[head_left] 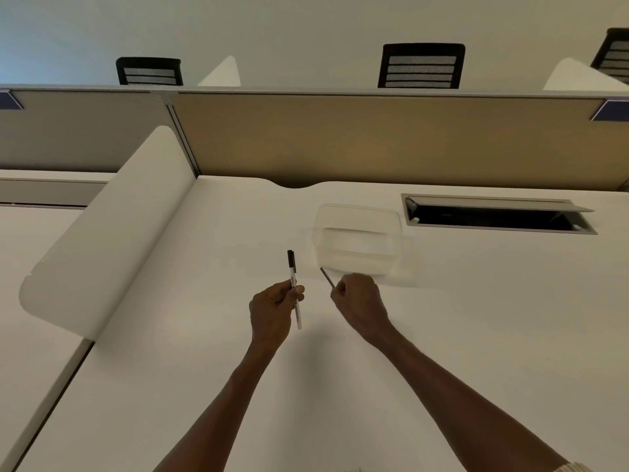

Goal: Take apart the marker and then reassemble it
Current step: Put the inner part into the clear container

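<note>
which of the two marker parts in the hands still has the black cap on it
The white marker body in the left hand; its black cap sits at the far end. The right hand pinches only a thin dark rod.

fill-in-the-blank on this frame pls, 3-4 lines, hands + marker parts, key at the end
1. The white marker barrel with the black cap is held by the ____ hand.
2. The right hand pinches a thin dark ____.
3. The clear plastic tray sits on the white ____.
4. The black cap points ____ from the person.

Missing words: left; rod; desk; away
</note>
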`<state>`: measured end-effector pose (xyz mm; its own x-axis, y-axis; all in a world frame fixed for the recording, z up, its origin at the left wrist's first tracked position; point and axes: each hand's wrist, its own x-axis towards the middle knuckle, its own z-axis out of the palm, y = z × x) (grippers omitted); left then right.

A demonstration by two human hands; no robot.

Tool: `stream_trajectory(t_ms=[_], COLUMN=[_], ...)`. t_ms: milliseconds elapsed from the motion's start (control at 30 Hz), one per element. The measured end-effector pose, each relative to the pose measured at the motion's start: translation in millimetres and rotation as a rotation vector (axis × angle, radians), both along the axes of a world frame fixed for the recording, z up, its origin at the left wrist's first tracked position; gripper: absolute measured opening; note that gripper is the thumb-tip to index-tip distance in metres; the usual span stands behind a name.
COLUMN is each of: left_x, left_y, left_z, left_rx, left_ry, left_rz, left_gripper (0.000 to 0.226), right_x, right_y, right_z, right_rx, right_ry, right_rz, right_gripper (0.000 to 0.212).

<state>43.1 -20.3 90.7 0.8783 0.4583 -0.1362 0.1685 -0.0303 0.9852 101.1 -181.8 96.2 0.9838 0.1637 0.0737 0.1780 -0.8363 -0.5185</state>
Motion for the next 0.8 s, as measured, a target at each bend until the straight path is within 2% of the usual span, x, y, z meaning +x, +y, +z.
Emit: stream_trajectory(t_ms=[200,400,600,800], left_x=[10.5,18.5,26.0,30.2], left_y=[-0.9,-3.1,-5.4,-10.2], left_z=[1.6,3.6,-1.0,-8.5], left_rx=[-0.050,-0.060,-0.055,-0.055], left_ry=[0.005,0.014,0.034,0.066], left_rz=[0.009,0.008,0.011,0.023], left_gripper=[0.007,0.008,0.010,0.011], right_x=[49.2,118.8,168.7,191.2], right_y=[-13.4,-29.7,-35.0,-28.1], right_z=[46.8,54.6,27.2,3.7], right_rx=[-0.131,-0.249,-0.536,-0.620], right_ry=[-0.223,-0.055,-0.134,-0.085], right_rz=[0.051,0.145,0.239,0.301], right_gripper=[0.022,0.018,0.015,0.014])
